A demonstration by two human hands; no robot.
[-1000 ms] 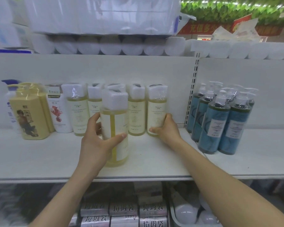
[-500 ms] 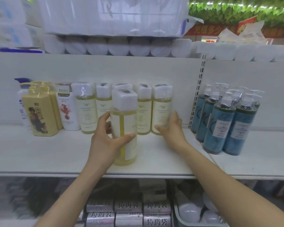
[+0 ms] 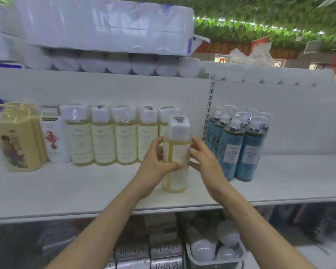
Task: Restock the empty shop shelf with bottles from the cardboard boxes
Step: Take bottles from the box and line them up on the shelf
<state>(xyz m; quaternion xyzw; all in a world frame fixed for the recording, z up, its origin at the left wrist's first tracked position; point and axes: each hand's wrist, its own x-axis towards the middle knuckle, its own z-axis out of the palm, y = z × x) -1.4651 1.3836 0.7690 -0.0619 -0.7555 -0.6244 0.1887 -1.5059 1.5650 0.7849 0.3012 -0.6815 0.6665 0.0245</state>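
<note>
A clear bottle of yellow liquid with a white cap [image 3: 176,152] stands upright on the white shelf [image 3: 85,187], in front of the right end of a row of several like bottles [image 3: 105,136]. My left hand [image 3: 155,164] grips its left side, thumb across the front. My right hand [image 3: 206,160] touches its right side, fingers laid against the bottle. No cardboard box is in view.
Blue pump bottles [image 3: 239,144] stand close to the right. A yellow pack [image 3: 16,140] and a white bottle [image 3: 52,138] stand at the left. Toilet-roll packs [image 3: 105,32] fill the shelf above. Below are packets [image 3: 149,251] and a basket of bulbs [image 3: 215,251].
My left hand has carried the held bottle rightwards, to the right end of the row. My right hand has left the back-row bottle and come onto the held one.
</note>
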